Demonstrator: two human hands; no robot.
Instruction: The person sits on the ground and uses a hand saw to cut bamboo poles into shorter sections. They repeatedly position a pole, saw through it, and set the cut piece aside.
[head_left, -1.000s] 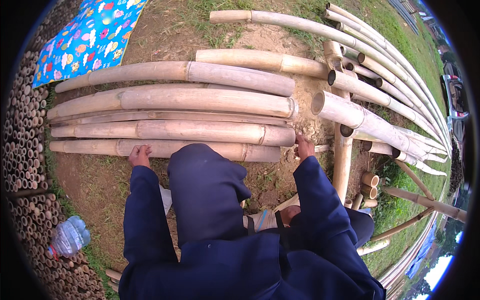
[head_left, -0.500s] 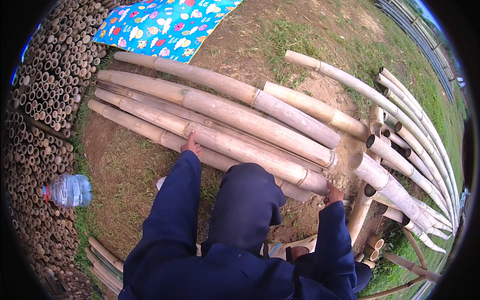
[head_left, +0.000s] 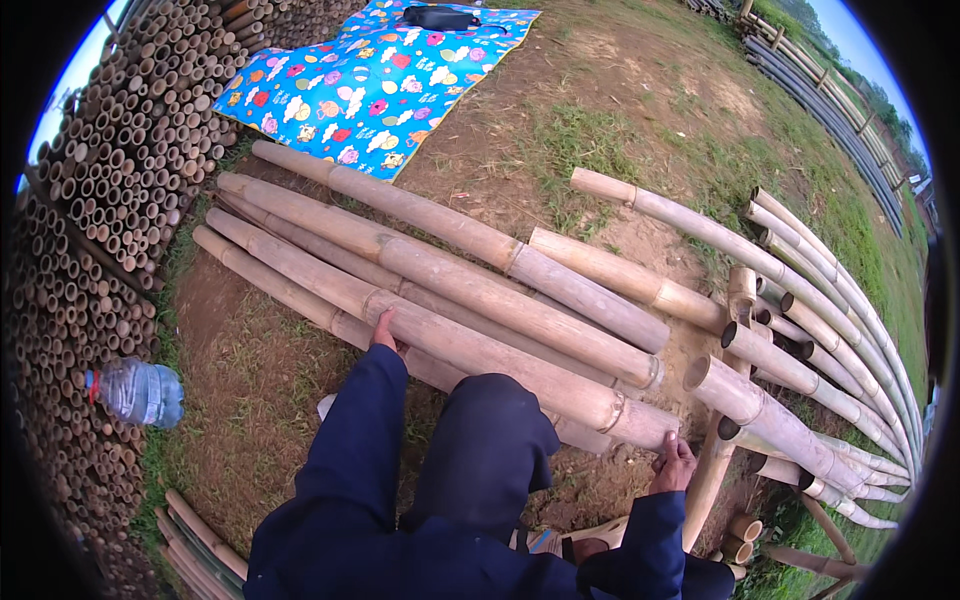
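A long, pale bamboo pole [head_left: 480,347] slants across in front of me, rising slightly out of line with the poles beside it. My left hand [head_left: 390,333] is closed on its near side, thumb up on top, other fingers partly hidden. At the pole's right end my right hand [head_left: 674,467] grips the rim, the thumb on the tip. Under and in front of it lies another bamboo pole [head_left: 268,280], partly covered. Two more poles lie beyond, a middle one [head_left: 480,285] and a farther one [head_left: 590,300].
More bamboo poles [head_left: 800,360] fan out at right over a bamboo support [head_left: 712,480]. Stacked bamboo [head_left: 110,170] walls the left, with a large clear plastic bottle [head_left: 142,392] beside it. A blue patterned mat [head_left: 350,95] holds a black item [head_left: 440,17]. My bent knee [head_left: 485,430] is close to the pole.
The view has tilted up, showing more of the mat and the black item. The held pole's right end has shifted slightly right and looks closer; both hands stay on it.
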